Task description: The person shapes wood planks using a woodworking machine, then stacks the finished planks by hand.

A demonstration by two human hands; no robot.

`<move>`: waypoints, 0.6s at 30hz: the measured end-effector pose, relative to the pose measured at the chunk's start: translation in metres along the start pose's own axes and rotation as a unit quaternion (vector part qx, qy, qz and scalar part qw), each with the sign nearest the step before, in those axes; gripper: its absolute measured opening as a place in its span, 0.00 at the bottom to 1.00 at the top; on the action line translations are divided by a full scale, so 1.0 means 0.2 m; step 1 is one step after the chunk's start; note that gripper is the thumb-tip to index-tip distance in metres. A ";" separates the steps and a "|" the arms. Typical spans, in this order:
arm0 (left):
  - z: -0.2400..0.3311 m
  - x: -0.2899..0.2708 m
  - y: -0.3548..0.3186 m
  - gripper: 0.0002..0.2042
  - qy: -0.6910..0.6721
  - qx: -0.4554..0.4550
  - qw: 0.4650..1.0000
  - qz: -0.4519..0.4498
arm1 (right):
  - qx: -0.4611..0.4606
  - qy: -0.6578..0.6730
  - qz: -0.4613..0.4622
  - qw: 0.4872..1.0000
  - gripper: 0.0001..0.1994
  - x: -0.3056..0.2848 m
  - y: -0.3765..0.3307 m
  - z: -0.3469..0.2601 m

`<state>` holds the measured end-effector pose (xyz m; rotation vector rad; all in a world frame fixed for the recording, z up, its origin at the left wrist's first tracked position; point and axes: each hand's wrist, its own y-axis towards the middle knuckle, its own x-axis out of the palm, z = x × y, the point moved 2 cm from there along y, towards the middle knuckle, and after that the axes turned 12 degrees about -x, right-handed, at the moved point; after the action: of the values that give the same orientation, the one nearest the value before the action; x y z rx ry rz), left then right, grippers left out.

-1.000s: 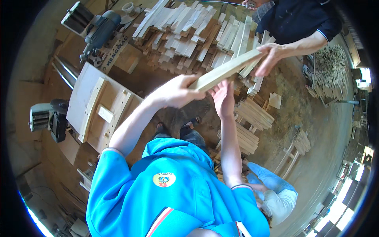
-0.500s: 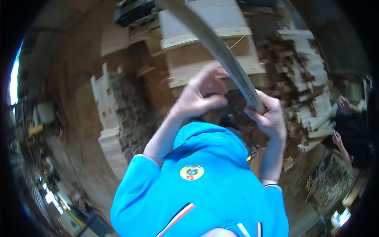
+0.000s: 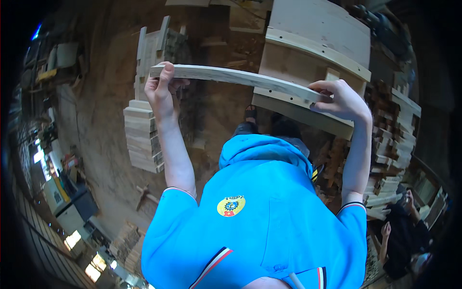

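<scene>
A long, narrow wooden strip point(image 3: 226, 75) stretches crosswise in front of me, held up between both hands. My left hand point(image 3: 162, 89) grips its left end, thumb on top and fingers beneath. At the other end, my right hand point(image 3: 339, 99) pinches the strip between thumb and fingers. Behind the strip's right half stands a pale wooden workbench point(image 3: 313, 58) with rails that have dark holes. Below my left hand is a stack of pale wood pieces point(image 3: 143, 137).
Another pile of wood pieces point(image 3: 392, 144) stands at the right. A co-worker in dark clothing point(image 3: 406, 236) is at the lower right. A power tool point(image 3: 382, 29) lies at the bench's far right corner. Machinery point(image 3: 74, 202) stands at the left.
The strip has swung from pointing away from me to lying crosswise. My left hand, formerly off it, now grips its left end. My view has turned, and the bench appears farther right.
</scene>
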<state>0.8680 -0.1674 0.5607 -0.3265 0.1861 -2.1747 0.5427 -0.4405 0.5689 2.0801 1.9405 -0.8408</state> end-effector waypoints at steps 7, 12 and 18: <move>-0.39 -0.06 0.29 0.21 0.114 -0.053 0.969 0.211 | -0.013 0.056 -0.005 0.998 0.21 0.10 0.25 0.53; -0.80 -0.16 0.60 0.26 0.241 -0.088 0.935 0.245 | -0.044 -0.066 0.130 0.988 0.21 0.43 0.45 0.78; -1.06 -0.09 0.65 0.26 0.315 -0.167 0.905 0.231 | -0.090 -0.196 0.151 0.965 0.45 0.56 0.34 0.61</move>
<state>0.9144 -0.2255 0.3222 0.2342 0.9111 -1.6963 0.5736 -0.4133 0.3948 1.8661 1.3991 -0.8866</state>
